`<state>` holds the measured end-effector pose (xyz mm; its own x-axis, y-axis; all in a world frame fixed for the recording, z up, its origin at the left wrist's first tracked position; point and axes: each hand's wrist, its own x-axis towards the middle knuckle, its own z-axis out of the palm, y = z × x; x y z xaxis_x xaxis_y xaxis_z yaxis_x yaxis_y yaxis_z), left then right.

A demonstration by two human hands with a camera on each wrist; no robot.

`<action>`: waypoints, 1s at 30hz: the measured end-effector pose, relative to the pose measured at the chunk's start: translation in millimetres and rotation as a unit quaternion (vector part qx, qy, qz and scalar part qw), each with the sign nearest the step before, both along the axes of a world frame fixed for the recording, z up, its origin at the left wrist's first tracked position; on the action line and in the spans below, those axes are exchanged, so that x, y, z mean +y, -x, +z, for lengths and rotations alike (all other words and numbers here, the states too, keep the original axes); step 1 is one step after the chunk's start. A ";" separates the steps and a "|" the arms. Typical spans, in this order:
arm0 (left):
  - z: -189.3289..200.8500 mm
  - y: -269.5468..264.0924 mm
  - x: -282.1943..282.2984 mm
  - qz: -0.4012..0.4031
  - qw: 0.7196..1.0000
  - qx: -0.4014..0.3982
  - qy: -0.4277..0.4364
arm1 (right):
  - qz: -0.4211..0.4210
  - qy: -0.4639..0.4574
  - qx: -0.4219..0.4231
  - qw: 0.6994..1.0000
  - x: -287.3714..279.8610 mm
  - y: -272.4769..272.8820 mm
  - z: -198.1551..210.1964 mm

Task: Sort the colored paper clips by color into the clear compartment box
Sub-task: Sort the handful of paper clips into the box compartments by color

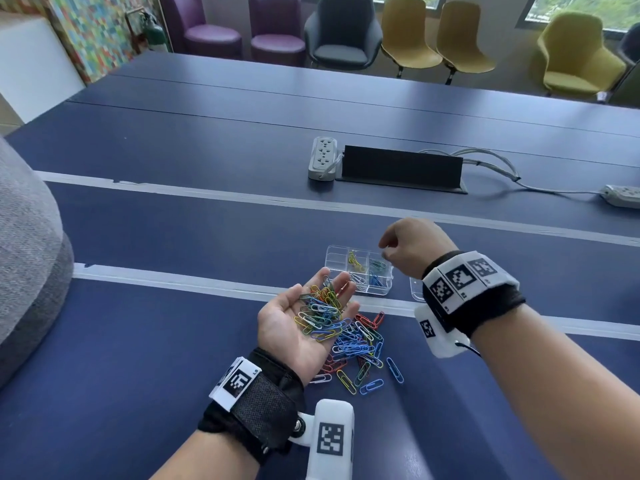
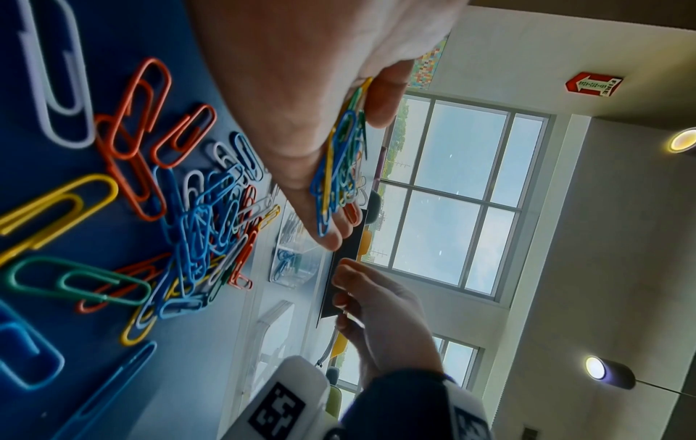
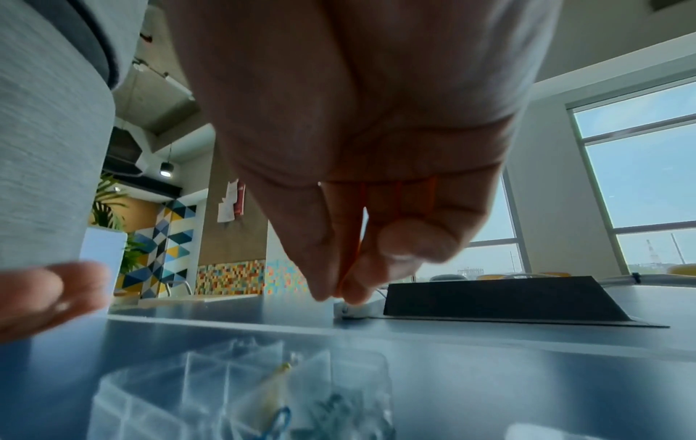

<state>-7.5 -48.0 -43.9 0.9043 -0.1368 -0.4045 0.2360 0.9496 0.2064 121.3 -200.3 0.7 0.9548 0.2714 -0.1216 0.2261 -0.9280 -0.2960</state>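
Dark blue tabletop (image 1: 173, 341), smooth and crossed by pale tape strips, runs back toward a row of purple, grey and mustard chairs under the windows. Above it the left hand (image 1: 298, 323) is held palm up and nearly level, fingers straight and together, cupping a tangled heap of coloured wire paper clips (image 1: 322, 311) that lies across the palm and the finger bases; the clips point every way, with no common axis. Just under and beyond the heel of that hand a loose pile of plastic-coated paper clips (image 1: 356, 348) in blue, red, white, green and yellow is spread flat on the table. Past the left fingertips stands the small clear plastic compartment box (image 1: 336, 258), rectangular with thin dividers; yellow, green, blue and white clips lie in separate cells. The right hand (image 1: 412, 247) hangs over the box's far right corner, wrist bent, knuckles up, fingertips (image 3: 331, 285) pointing down. Thumb and forefinger are pinched together on a thin orange-red paper clip (image 3: 356, 253), its long axis running roughly upright along the fingers, partly hidden behind them. A clear plastic lid (image 1: 415, 289) lies just beside the box, below the right wrist. Beyond the right fingers sit a white power strip (image 1: 322, 157) and a black cable hatch (image 1: 401, 168).
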 end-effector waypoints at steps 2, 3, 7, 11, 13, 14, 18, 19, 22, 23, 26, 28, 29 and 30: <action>0.0 -0.6 -1.9 0.000 1.000 0.008 -0.005 | 0.021 -0.035 -0.010 0.999 1.6 9.3 10.2; 0.1 -0.9 -2.7 0.000 1.000 0.011 -0.007 | 0.034 -0.058 -0.013 0.998 3.8 15.8 15.4; 0.6 -1.7 -3.6 0.002 1.000 0.018 -0.024 | 0.122 -0.127 0.022 0.984 16.0 49.8 32.5; -1.7 -2.1 -1.6 0.000 0.999 0.028 -0.043 | 0.171 -0.103 0.055 0.978 23.2 69.7 34.2; -2.9 -1.7 -1.0 -0.006 0.998 0.030 -0.053 | 0.187 -0.067 0.051 0.979 25.6 74.0 30.7; -3.1 -1.6 -0.9 -0.008 0.998 0.030 -0.056 | 0.193 -0.051 0.049 0.979 27.0 75.8 28.9; -2.1 -1.8 -1.7 -0.009 0.998 0.030 -0.055 | 0.204 -0.025 0.044 0.978 34.2 79.7 22.6; -2.1 -1.9 -1.8 -0.008 0.998 0.030 -0.055 | 0.207 -0.023 0.043 0.977 35.8 79.9 21.6; -2.8 -1.5 -1.7 -0.003 0.998 0.031 -0.058 | 0.202 -0.045 0.030 0.978 39.1 80.7 21.2; -3.0 -1.1 -1.2 -0.001 0.998 0.031 -0.060 | 0.199 -0.059 0.025 0.978 39.8 81.1 21.0; -3.9 0.1 -0.4 0.008 0.997 0.036 -0.065 | 0.193 -0.097 0.022 0.976 40.7 83.6 19.9; -4.9 0.9 -0.5 0.010 0.997 0.040 -0.068 | 0.190 -0.107 0.026 0.975 40.7 84.1 17.3; -5.0 0.9 -0.8 0.011 0.997 0.040 -0.068 | 0.187 -0.109 0.030 0.976 40.6 83.6 16.3; -5.1 0.7 -1.1 0.011 0.997 0.041 -0.068 | 0.183 -0.111 0.033 0.976 40.4 83.1 16.2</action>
<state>-8.2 -49.1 -48.9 0.8698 -0.0556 -0.4903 0.2361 0.9194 0.3145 38.3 -159.9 16.9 0.7808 0.6197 -0.0792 0.5040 -0.6996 -0.5065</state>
